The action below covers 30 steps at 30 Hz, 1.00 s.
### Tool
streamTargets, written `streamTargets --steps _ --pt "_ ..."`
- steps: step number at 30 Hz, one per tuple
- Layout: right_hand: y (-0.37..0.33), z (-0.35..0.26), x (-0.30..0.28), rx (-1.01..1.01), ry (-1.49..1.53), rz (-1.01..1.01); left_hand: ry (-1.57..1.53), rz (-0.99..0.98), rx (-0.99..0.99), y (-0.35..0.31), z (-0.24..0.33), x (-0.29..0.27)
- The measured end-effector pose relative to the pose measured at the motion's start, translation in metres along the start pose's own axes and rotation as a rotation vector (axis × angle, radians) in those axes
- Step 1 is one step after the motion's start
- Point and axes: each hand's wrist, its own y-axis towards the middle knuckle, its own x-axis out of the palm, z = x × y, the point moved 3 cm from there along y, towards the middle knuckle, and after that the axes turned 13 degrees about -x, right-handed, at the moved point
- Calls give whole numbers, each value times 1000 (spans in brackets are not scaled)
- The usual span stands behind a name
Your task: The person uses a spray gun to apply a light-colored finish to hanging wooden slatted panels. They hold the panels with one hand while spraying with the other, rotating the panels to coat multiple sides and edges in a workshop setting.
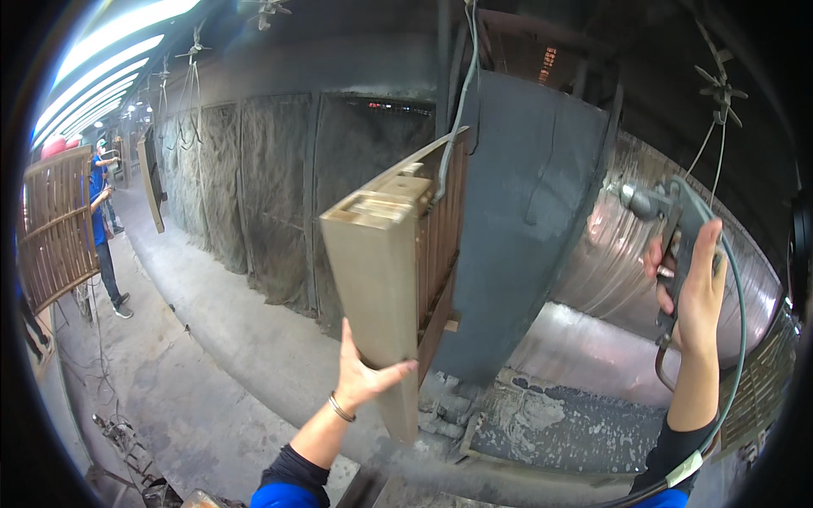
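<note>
A slatted wooden panel (370, 279) with a thick, pale olive-brown end hangs upright in front of me by a wire. My left hand (370, 378) grips the lower part of that end, thumb stretched across its face; some fingers are hidden along its edge. Raised at the right is my right hand (699, 284), closed round the handle of a spray gun (669, 220). Its rounded metal cup or head points left, apart from the panel. A grey-green hose (738, 330) loops from the gun down along my forearm.
Grey booth wall (533, 220) stands behind the panel, with a stained metal trough (567, 427) below. Hooks (720, 93) and wires hang overhead. Far left, a person (103, 229) in blue stands near another slatted panel (59, 229). Clutter (127, 449) lies on the floor lower left.
</note>
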Motion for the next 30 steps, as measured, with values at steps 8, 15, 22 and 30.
streamTargets --steps 8,15,22,30 --pt "58 -35 83 -3 23 -117 80 70 -108 -11 5 57" --pt "111 -20 164 18 -35 -260 204 195 -94 5 -17 69" --pt "168 19 248 8 -91 -313 276 244 -43 26 -30 70" --pt "208 44 311 -77 -215 -343 319 272 78 40 -41 61"
